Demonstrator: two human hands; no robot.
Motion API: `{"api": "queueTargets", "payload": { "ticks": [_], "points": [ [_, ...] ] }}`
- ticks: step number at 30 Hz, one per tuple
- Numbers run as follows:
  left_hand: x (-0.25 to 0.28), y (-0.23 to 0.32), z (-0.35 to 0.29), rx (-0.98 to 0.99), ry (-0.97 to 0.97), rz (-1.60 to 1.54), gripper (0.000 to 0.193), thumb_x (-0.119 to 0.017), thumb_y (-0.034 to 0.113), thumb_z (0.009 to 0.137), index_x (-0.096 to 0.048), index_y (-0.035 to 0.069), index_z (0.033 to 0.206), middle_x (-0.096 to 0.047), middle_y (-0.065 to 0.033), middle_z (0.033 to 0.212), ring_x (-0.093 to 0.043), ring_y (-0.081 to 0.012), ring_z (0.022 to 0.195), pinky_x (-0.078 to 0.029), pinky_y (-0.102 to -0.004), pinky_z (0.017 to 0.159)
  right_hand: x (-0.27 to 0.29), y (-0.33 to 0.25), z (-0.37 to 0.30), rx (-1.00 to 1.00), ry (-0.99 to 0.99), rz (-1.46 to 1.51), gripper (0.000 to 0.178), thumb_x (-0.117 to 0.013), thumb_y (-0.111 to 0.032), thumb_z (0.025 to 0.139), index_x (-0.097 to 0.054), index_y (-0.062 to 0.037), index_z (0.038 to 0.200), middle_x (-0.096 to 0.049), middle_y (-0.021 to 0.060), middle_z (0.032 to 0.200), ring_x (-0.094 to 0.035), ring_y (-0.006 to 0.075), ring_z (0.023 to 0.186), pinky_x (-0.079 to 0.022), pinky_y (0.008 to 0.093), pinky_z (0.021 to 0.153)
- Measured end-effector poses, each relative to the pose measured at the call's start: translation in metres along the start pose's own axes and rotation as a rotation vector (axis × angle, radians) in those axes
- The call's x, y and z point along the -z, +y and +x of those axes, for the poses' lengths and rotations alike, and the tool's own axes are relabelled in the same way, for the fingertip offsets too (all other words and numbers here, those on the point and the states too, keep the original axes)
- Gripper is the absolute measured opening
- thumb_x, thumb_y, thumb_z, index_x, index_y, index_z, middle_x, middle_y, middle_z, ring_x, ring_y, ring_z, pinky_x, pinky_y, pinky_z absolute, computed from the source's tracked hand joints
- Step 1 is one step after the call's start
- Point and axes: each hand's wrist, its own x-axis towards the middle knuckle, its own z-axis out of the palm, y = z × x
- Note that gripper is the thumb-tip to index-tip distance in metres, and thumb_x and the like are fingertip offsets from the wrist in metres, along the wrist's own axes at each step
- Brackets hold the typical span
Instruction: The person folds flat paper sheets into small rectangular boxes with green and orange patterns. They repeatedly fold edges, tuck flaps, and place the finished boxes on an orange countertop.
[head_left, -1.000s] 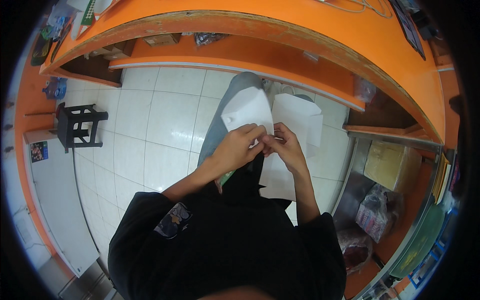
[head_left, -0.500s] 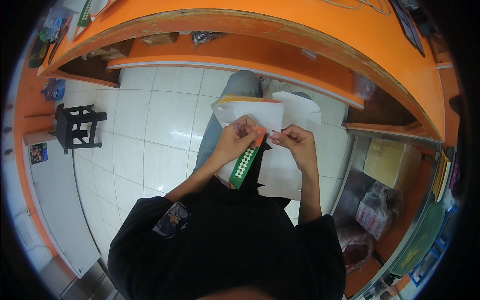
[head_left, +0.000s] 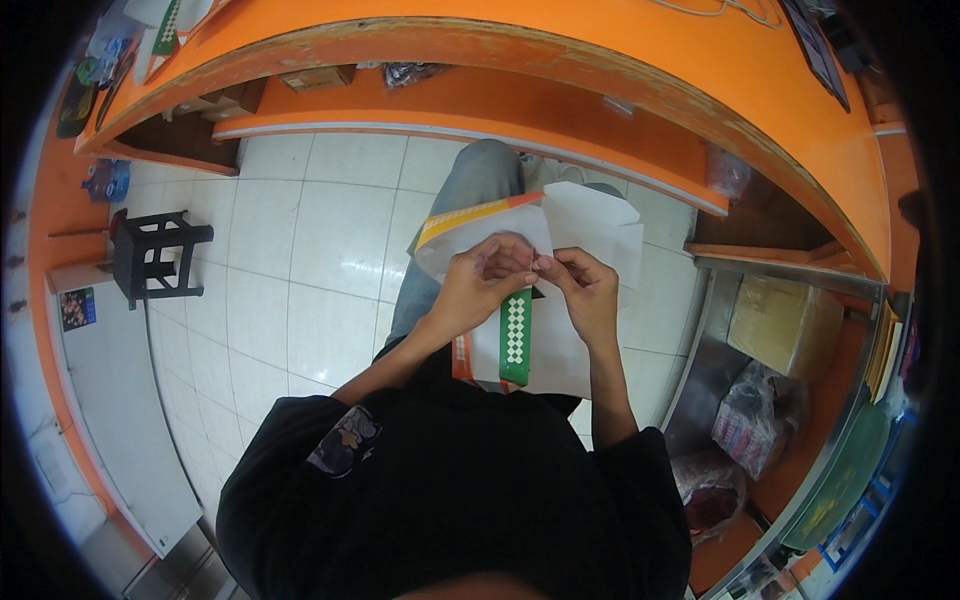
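Observation:
A partly folded cardboard box (head_left: pixel 558 345), white inside with green, orange and yellow printed sides, rests on my lap. My left hand (head_left: pixel 478 285) is closed on it, pinching the upper end of the green side strip (head_left: pixel 515 340) with its white diamond pattern. Close beside it, my right hand (head_left: pixel 586 285) pinches the box's edge where two panels meet, its fingertips touching or almost touching the left ones. A white flap (head_left: pixel 592 215) spreads out past my right hand. The fingers hide the exact corner they grip.
An orange counter (head_left: pixel 480 45) with shelves beneath curves across the front. A black stool (head_left: pixel 160 255) stands on the tiled floor at left. On the right, metal-edged shelving holds a wrapped yellowish block (head_left: pixel 780 325) and plastic bags (head_left: pixel 755 420). A blue water jug (head_left: pixel 108 180) sits far left.
My hands have come together at the box corner. The green strip has swung from slanting to nearly straight, and the far yellow-edged panel has tilted and shifted left.

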Motion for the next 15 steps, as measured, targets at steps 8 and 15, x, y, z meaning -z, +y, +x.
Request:
{"api": "queueTargets", "payload": {
  "ticks": [8, 15],
  "points": [
    [0.007, 0.0, 0.0, -0.012, -0.007, 0.078, 0.025, -0.074, 0.001, 0.079, -0.061, -0.001, 0.1, -0.066, -0.0065, 0.092, -0.065, -0.0113, 0.085, -0.053, -0.0244, 0.079, 0.004, -0.001, -0.006, -0.006, -0.045, -0.013, 0.012, -0.07, -0.008, 0.085, -0.07, 0.0037, 0.09, -0.071, 0.0093, 0.089, -0.066, 0.0127, 0.077, -0.052, 0.0228, 0.072],
    [0.014, 0.004, 0.004, 0.023, -0.032, -0.056, 0.027, -0.073, -0.003, 0.078, -0.059, -0.003, 0.101, -0.064, -0.0083, 0.097, -0.065, -0.0127, 0.089, -0.053, -0.0253, 0.083, 0.004, -0.009, -0.012, -0.093, -0.101, 0.167, 0.014, -0.068, -0.005, 0.086, -0.07, 0.0034, 0.097, -0.067, 0.0148, 0.106, -0.063, 0.0171, 0.094, -0.052, 0.0259, 0.078]
  ]
}}
